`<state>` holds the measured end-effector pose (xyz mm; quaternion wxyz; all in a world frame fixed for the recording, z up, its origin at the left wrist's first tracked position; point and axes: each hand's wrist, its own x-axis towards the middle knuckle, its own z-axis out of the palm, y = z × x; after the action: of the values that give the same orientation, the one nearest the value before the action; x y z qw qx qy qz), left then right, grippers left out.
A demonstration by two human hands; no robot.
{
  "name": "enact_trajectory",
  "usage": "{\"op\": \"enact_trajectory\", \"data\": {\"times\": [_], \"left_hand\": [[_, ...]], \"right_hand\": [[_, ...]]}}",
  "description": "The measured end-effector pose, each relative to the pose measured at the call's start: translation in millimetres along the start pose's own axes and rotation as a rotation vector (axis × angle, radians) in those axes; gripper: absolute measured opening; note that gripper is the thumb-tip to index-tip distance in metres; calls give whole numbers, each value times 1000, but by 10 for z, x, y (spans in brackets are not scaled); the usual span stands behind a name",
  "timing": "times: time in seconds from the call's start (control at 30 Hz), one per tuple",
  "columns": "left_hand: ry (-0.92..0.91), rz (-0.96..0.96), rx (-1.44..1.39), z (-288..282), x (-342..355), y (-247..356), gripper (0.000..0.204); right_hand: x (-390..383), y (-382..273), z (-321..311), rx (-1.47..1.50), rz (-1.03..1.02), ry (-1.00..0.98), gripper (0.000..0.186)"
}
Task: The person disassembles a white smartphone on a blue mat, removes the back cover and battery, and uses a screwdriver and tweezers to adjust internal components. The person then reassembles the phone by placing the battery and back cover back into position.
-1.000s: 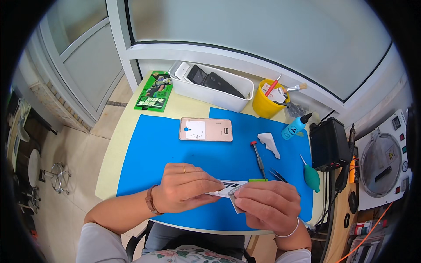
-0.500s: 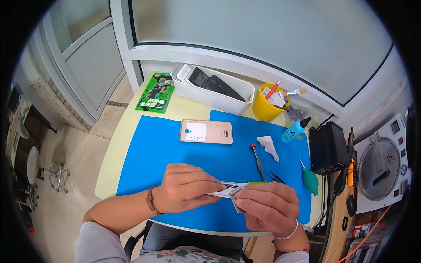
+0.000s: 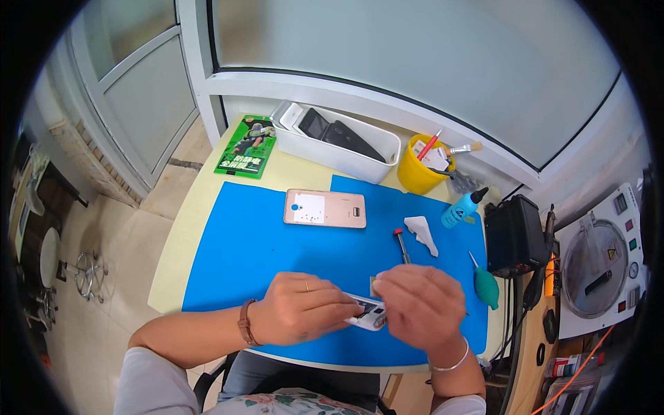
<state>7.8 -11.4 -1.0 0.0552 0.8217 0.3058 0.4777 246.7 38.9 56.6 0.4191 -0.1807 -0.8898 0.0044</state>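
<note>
My left hand [image 3: 304, 308] grips an opened phone body [image 3: 369, 315], white-framed with dark and metallic parts showing inside. It is tilted above the blue mat, and my fingers cover its left end. At its other end is my right hand [image 3: 423, 304], fingers closed in a pinch on a small flat greyish piece [image 3: 373, 285]; its exact kind does not show. Farther off, a rose-gold phone back cover [image 3: 346, 209] lies on the mat. A red-topped screwdriver [image 3: 401, 243] lies just beyond my right hand, which hides its lower part.
On the blue mat [image 3: 235, 242] are a crumpled white wipe [image 3: 420, 234], a blue bottle [image 3: 460, 209] and a green air blower [image 3: 486, 286]. Behind stand a white bin [image 3: 325, 153] of phones, a yellow cup [image 3: 417, 171] of tools and a green packet [image 3: 243, 149]. A black device [image 3: 515, 235] stands right.
My right hand has risen and turned, carrying the flat piece from below the phone body's end to above it. The phone body now tilts down toward the right. The tweezers are now mostly covered.
</note>
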Motion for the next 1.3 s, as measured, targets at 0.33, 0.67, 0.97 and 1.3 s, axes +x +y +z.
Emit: {"op": "enact_trajectory", "data": {"times": [0.33,0.67,0.97,1.3], "left_hand": [[18,-76,-20,-40,-23,-76,31],[41,-37,101,-52,2,-28,23],[46,-21,136,-48,-12,-30,21],[44,-4,184,-44,-20,-26,18]], "right_hand": [[48,-117,-175,126,53,17,17],[-8,-184,-125,85,-16,-48,24],[-8,-174,-136,47,-47,-81,24],[3,-170,-95,17,-50,-61,16]]}}
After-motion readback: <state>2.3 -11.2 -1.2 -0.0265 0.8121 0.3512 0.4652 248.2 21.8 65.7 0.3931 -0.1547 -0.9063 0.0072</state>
